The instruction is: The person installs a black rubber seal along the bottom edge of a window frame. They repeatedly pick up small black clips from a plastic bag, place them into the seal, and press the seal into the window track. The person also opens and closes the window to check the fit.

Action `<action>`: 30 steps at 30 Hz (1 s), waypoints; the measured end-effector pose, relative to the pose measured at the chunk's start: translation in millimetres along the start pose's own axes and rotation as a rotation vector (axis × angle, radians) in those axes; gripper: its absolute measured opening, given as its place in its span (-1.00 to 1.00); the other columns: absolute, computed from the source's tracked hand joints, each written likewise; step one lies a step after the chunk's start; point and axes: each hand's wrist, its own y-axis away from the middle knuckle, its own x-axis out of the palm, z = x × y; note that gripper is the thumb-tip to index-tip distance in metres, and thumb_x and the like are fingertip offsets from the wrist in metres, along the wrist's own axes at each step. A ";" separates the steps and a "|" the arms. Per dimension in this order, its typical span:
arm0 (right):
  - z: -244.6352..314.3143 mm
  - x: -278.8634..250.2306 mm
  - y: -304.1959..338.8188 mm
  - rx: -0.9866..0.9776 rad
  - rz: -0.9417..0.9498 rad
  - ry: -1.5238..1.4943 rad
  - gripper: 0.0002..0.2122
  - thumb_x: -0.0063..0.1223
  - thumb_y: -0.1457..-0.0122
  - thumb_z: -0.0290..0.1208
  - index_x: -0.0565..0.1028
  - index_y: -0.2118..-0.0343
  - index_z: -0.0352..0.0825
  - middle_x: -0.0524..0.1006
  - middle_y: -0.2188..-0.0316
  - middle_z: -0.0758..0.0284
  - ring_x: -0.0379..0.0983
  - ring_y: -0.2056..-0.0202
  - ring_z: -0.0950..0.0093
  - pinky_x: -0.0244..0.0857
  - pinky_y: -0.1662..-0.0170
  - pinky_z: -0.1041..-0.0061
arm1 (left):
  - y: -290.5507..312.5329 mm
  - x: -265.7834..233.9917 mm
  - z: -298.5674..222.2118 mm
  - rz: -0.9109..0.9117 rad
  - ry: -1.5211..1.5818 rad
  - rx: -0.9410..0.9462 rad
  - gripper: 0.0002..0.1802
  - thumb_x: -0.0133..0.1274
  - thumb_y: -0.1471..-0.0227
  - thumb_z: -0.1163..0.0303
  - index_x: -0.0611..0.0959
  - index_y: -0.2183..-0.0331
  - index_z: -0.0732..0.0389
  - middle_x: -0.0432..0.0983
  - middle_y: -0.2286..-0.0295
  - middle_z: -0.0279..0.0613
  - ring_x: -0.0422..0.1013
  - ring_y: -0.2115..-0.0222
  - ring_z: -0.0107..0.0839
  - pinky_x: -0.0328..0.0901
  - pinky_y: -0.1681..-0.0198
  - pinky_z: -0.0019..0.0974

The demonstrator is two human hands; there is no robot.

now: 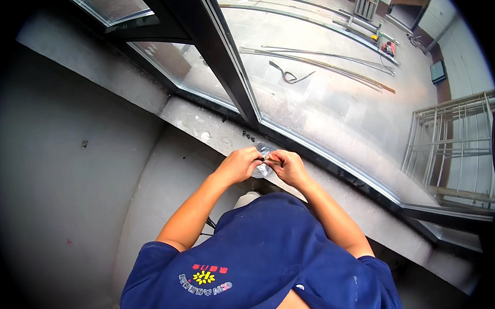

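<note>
My left hand (241,165) and my right hand (287,167) meet over the window sill, their fingers closed in a pinch. Between the left fingertips is a small black piece (262,159), too small to name. A thin brownish-yellow piece (273,161) shows at the right fingers; its kind cannot be made out. Beneath and between both hands lies a clear plastic bag (261,171), its contents unclear. Several small black pieces (249,136) lie on the sill beside the window frame, just beyond my left hand.
The dusty concrete sill (193,124) runs diagonally along a dark window frame (228,60). Through the glass, long metal strips (332,66), a black strap (291,75) and a red tool (388,48) lie on the floor. A metal rack (454,149) stands at the right.
</note>
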 end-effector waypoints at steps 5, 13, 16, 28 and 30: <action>12.0 23.5 -42.7 -0.117 0.030 0.164 -0.91 0.20 -0.05 -0.48 0.55 0.38 -0.30 0.55 0.49 0.17 0.52 0.40 0.11 0.38 0.36 0.30 | -13.2 -39.9 38.5 0.021 0.026 0.058 -0.88 0.17 -0.06 0.42 0.65 0.33 0.24 0.54 0.38 -0.10 0.49 0.34 -0.06 0.39 0.27 -0.17; 27.5 44.6 -158.2 -0.055 -0.555 0.240 -0.92 0.18 -0.12 -0.49 0.56 0.31 -0.31 0.60 0.46 0.11 0.57 0.40 0.11 0.42 0.35 0.28 | -66.9 -92.9 109.7 -0.677 -0.206 0.031 0.11 0.35 0.12 0.21 0.07 -0.30 0.31 0.11 -0.21 0.21 0.10 -0.21 0.13 -0.06 -0.27 0.09; 35.4 53.5 -193.7 -0.091 -0.655 0.330 -0.92 0.17 -0.12 -0.46 0.54 0.34 -0.29 0.59 0.49 0.12 0.56 0.42 0.08 0.40 0.38 0.24 | -99.3 -95.2 125.7 -0.741 -0.145 0.091 0.24 0.38 0.16 0.17 -0.04 -0.33 0.30 -0.01 -0.25 0.23 0.00 -0.25 0.13 -0.09 -0.29 0.08; 63.2 60.9 -222.2 -0.140 -0.608 0.814 -0.92 0.15 -0.03 -0.49 0.45 0.46 -0.26 0.54 0.57 0.22 0.50 0.56 0.15 0.36 0.53 0.26 | -146.3 -85.2 148.9 -0.854 -0.119 0.200 0.31 0.34 0.15 -0.07 -0.11 -0.33 0.29 -0.30 -0.31 0.35 -0.27 -0.32 0.33 -0.18 -0.31 0.22; 67.6 56.8 -222.9 -0.111 -0.560 0.868 -0.90 0.15 -0.02 -0.50 0.42 0.50 -0.26 0.53 0.57 0.22 0.50 0.57 0.16 0.37 0.53 0.26 | -151.4 -83.3 152.0 -0.883 -0.088 0.235 0.31 0.32 0.14 -0.11 -0.10 -0.32 0.33 -0.29 -0.30 0.37 -0.29 -0.32 0.33 -0.20 -0.32 0.23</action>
